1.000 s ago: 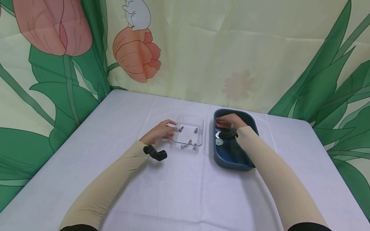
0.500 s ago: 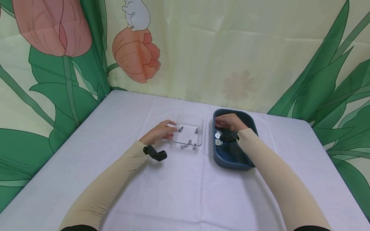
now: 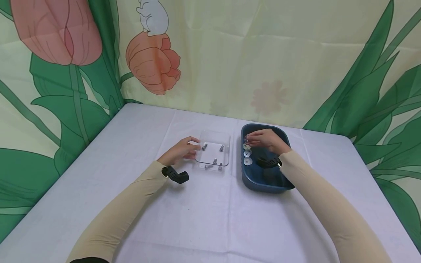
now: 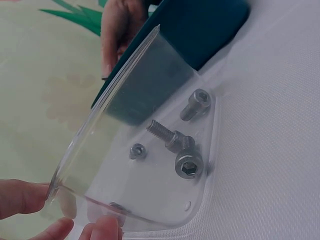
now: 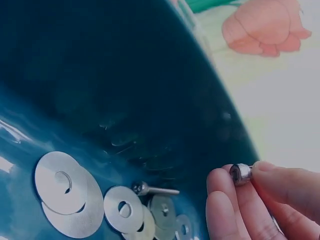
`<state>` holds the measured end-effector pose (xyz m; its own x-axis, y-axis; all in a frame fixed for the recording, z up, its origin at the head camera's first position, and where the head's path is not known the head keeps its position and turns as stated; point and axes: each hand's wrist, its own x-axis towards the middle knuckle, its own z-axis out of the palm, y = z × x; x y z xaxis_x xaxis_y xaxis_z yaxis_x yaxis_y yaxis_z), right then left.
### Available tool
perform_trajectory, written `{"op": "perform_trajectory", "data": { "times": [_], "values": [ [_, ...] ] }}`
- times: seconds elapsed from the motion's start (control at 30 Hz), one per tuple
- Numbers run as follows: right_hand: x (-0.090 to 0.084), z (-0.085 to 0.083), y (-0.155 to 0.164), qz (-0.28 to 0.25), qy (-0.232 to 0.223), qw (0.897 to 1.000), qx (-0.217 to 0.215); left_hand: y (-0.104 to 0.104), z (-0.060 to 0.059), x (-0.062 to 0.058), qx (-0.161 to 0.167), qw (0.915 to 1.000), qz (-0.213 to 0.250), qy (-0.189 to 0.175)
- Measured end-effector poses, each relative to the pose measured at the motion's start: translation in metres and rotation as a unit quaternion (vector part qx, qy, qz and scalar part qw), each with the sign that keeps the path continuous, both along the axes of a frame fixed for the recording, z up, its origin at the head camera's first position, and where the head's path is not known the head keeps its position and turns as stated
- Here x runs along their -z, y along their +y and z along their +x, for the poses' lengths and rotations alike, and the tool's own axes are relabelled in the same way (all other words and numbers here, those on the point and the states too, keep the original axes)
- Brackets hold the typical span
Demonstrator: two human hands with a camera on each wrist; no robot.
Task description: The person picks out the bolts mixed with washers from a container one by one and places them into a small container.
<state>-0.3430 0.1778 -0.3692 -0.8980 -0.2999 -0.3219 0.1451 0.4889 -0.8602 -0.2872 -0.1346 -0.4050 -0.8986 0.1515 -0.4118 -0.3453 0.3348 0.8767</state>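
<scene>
My left hand (image 3: 181, 150) holds the left side of a clear plastic box (image 3: 212, 164); its fingertips (image 4: 105, 227) meet the wall and rim in the left wrist view. Inside the box lie several socket-head screws (image 4: 188, 165). My right hand (image 3: 268, 140) is over the left side of a dark blue tray (image 3: 263, 187). Between thumb and fingers it pinches a socket-head screw (image 5: 241, 174), its shank mostly hidden by the thumb. Below that hand, several flat washers (image 5: 122, 210) and another screw (image 5: 155, 190) lie on the tray floor, some washers overlapping.
The box and tray stand side by side on a white cloth-covered table (image 3: 184, 219), a narrow gap between them. A flower-printed backdrop (image 3: 223, 73) hangs behind the table's far edge. Black wrist cameras (image 3: 175, 174) are strapped to both wrists.
My right hand has drawn slightly up and to the right within the tray, now with a screw visible in its fingers; more washers show beneath it. The left hand and box stay put.
</scene>
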Motion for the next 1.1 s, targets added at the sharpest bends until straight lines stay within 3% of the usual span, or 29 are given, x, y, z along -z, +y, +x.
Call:
{"op": "perform_trajectory", "data": {
  "times": [0.57,1.1],
  "values": [
    [-0.022,0.026,0.001,-0.005,0.051,0.998,-0.034,0.000,0.002,-0.001,0.000,0.9999,0.012,0.009],
    [-0.028,0.039,-0.031,-0.005,0.076,0.995,-0.068,-0.001,0.003,0.001,0.010,0.9996,0.021,0.019]
  ]
}}
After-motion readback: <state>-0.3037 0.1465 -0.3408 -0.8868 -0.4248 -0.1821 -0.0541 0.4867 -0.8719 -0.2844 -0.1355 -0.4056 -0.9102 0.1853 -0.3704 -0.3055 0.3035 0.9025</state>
